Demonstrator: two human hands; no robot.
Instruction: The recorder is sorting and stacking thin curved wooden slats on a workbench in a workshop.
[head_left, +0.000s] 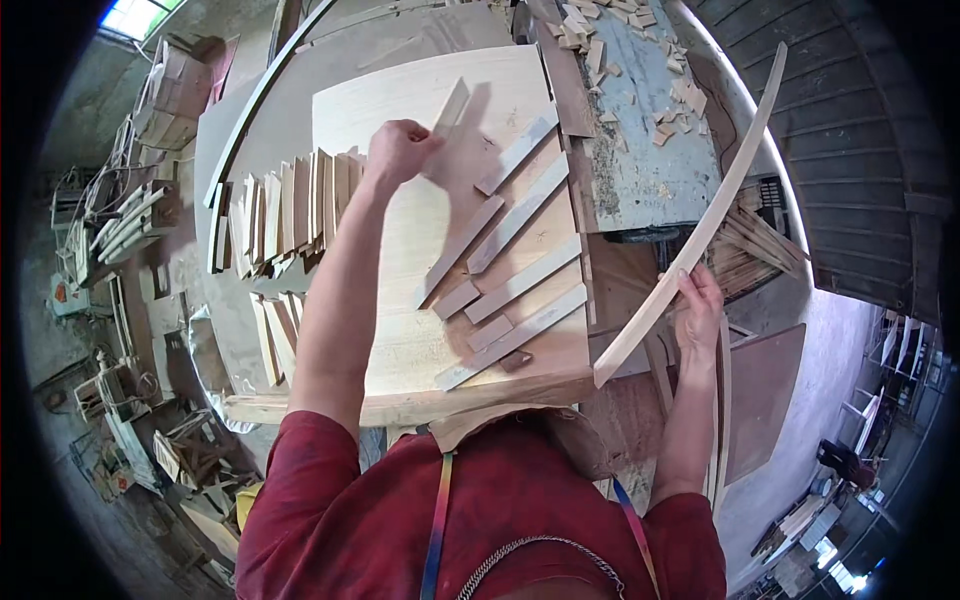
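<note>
Over the pale plywood board (405, 225), my left hand (403, 154) grips a short wooden slat (454, 101) by its near end. The slat points away from me and casts a shadow on the board. At the right, beyond the board's edge, my right hand (699, 309) holds a long, narrow wooden strip (709, 217) near its lower part. This strip looks bowed and slants up to the far right. Several cut slats with angled ends, among them a greyish slat (521, 214), lie slantwise on the board between my hands. Two short blocks, one a brown block (456, 300), lie among them.
Left of the board, a row of wooden pieces (289, 206) stands on edge, with a smaller group (277, 330) nearer me. Wood offcuts (675, 94) litter a worn metal machine table (637, 172) at the far right. Below it are stacked sticks (757, 244).
</note>
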